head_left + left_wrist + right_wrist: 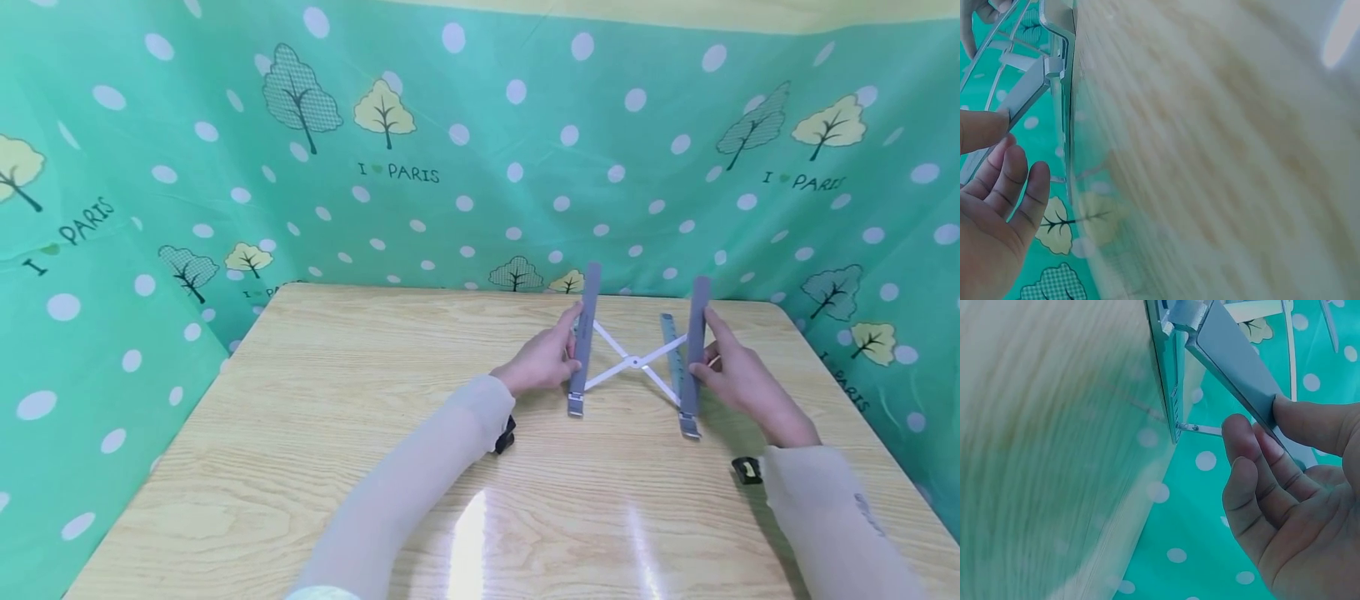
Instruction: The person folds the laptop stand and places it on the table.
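Observation:
A grey folding laptop stand (636, 362) stands unfolded towards the right of the table, its thin crossbars forming an X. My left hand (540, 358) grips the stand's left arm (587, 333), thumb on the near side. On the other side, my right hand (738, 375) pinches the right arm (697, 350) between thumb and fingers. Both arms slope up from hinges at their near ends, above the slim base rails. In the right wrist view, the notched base rail (1175, 394) lies along the tabletop, with the raised arm (1241, 369) angled away from it.
The wooden table (300, 400) extends widely to the left and front. A green dotted cloth (465, 150) hangs behind it and at both sides, close to the table's back edge beyond the stand. Black wrist straps (747, 471) sit at my cuffs.

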`<state>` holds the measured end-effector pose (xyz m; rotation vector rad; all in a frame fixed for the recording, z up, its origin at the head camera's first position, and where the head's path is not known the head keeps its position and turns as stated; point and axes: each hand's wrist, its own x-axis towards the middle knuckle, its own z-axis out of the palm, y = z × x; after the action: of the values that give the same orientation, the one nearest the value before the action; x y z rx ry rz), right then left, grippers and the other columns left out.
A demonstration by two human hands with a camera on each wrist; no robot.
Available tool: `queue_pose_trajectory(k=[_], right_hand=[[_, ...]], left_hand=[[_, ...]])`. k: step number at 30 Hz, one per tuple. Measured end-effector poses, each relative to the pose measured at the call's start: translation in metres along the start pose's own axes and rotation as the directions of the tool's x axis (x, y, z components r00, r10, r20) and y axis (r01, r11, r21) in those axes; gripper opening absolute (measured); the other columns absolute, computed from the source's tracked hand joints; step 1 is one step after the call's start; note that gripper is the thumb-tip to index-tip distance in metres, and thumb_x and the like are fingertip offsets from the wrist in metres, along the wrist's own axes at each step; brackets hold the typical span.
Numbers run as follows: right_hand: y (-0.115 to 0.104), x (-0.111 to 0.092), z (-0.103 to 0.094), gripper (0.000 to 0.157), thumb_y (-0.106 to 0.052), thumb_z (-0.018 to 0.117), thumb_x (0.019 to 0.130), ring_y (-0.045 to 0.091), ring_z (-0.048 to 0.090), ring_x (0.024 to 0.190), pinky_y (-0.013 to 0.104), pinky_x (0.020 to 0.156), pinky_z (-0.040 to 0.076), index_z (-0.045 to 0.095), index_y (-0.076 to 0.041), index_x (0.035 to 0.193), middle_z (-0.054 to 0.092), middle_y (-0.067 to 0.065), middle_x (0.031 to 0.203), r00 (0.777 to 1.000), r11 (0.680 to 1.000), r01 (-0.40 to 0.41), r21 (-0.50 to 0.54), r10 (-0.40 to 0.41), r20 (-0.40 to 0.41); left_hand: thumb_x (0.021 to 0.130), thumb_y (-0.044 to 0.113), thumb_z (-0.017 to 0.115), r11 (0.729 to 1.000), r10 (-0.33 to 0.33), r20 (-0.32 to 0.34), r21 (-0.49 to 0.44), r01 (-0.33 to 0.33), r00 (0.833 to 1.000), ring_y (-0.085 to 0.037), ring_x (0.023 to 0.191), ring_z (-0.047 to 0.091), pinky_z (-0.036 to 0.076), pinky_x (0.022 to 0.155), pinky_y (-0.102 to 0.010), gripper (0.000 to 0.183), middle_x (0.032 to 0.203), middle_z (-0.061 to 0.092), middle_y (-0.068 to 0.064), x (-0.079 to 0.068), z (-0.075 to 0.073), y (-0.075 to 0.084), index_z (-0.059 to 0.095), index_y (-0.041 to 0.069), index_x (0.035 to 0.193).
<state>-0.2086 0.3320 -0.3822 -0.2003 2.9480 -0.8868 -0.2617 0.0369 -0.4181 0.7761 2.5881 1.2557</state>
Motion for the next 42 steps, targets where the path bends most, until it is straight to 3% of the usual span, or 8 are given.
queue_pose_trajectory(k=[14, 24, 31, 42], right_hand=[[-0.008, 0.005, 0.006, 0.09, -0.004, 0.055, 0.094, 0.028, 0.055, 0.08, 0.034, 0.061, 0.048, -0.012, -0.017, 0.153, 0.053, 0.019, 0.098, 0.999, 0.999, 0.032, 0.016, -0.032, -0.008], [-0.012, 0.011, 0.012, 0.089, -0.003, 0.056, 0.093, 0.027, 0.056, 0.078, 0.033, 0.06, 0.048, -0.01, -0.013, 0.153, 0.054, 0.018, 0.096, 0.998, 0.998, 0.07, 0.011, -0.07, -0.01], [-0.019, 0.013, 0.015, 0.09, -0.004, 0.056, 0.094, 0.027, 0.056, 0.08, 0.033, 0.062, 0.048, -0.012, -0.018, 0.153, 0.054, 0.018, 0.097, 0.999, 0.998, 0.045, 0.032, -0.046, 0.006], [-0.026, 0.015, 0.021, 0.089, -0.004, 0.055, 0.094, 0.025, 0.056, 0.076, 0.033, 0.059, 0.048, -0.011, -0.016, 0.153, 0.056, 0.018, 0.095, 0.997, 0.997, 0.079, 0.025, -0.079, 0.008]], left_hand=[[0.082, 0.0, 0.07, 1.0, -0.016, -0.024, 0.011, 0.017, 1.0, -0.012, 0.07, 0.057, 0.051, 0.063, -0.02, 0.105, 0.086, 0.057, 0.002, -0.008, -0.008, -0.005, -0.001, 0.03, 0.154], [0.083, 0.0, 0.069, 1.0, -0.021, -0.018, -0.003, 0.021, 1.0, -0.012, 0.071, 0.058, 0.052, 0.065, -0.021, 0.105, 0.086, 0.058, 0.002, -0.015, -0.015, -0.009, -0.002, 0.028, 0.154], [0.082, 0.001, 0.07, 0.999, -0.032, -0.031, 0.017, 0.033, 0.999, -0.012, 0.07, 0.058, 0.052, 0.065, -0.022, 0.105, 0.086, 0.058, 0.003, -0.02, -0.021, -0.013, -0.002, 0.027, 0.154], [0.083, -0.001, 0.069, 0.998, -0.064, -0.038, -0.009, 0.064, 0.997, -0.013, 0.071, 0.059, 0.053, 0.064, -0.023, 0.107, 0.087, 0.058, 0.001, -0.029, -0.026, -0.015, -0.004, 0.032, 0.153]])
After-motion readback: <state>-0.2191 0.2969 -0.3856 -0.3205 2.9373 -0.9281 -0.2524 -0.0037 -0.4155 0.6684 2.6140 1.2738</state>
